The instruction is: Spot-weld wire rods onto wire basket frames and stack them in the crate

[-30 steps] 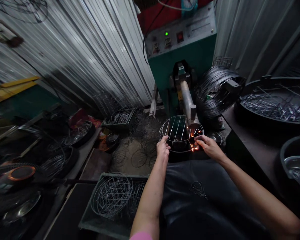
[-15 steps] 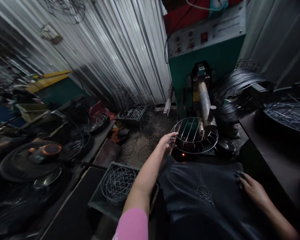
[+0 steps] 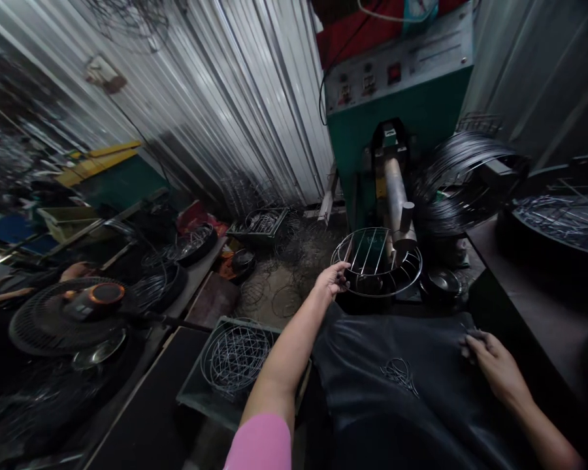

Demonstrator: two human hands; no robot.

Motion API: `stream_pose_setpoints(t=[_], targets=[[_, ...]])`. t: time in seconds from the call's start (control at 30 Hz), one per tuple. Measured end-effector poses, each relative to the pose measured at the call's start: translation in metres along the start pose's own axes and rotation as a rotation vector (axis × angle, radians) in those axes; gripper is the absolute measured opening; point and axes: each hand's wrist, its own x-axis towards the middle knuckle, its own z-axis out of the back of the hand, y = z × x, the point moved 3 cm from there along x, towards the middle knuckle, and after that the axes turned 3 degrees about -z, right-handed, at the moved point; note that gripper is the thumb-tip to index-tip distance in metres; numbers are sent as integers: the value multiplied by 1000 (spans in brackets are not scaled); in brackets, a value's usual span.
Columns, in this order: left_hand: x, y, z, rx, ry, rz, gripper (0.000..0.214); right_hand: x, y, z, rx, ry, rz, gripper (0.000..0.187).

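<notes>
While your left hand (image 3: 332, 279) is reaching out over the dark apron (image 3: 396, 385) on your lap, its fingers are curling onto the near left rim of the round wire rack (image 3: 376, 261), gripping the rim wire. The rack is sitting level under the welder's (image 3: 396, 98) metal arm (image 3: 396, 196), just in front of the green machine body, with its straight cross wires running away from you. Your right hand (image 3: 492, 365) is lying low on the apron's right side, well apart from the rack, fingers drawn together and pinching what is looking like a short thin wire (image 3: 470, 333); it is too small to be sure.

A coil of dark wire (image 3: 451, 183) is hanging just right of the arm. A small metal bowl (image 3: 441, 282) is sitting beside the rack on its right. Below your left forearm, a tray (image 3: 196, 398) is holding a finished wire basket (image 3: 235, 356). Off to the far left, another person's hand (image 3: 76, 269) is resting near a fan guard (image 3: 63, 320) with an orange-ringed hub.
</notes>
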Motion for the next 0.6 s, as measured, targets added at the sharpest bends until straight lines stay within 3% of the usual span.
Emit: stream_pose_setpoints(t=[0.13,0.27,0.4,0.6], targets=[[-15,17,-1,-195,-40,-110,31,-15,75,-33,330,80,74,35],[-27,25,-2,-264,-72,-213,36,-16,129,-83,392,278,188,36],[-32,24,-6,-269,-97,-311,44,-9,136,-111,205,352,233,36],[-33,30,-15,-305,-101,-377,49,-1,132,-109,80,281,255,33]])
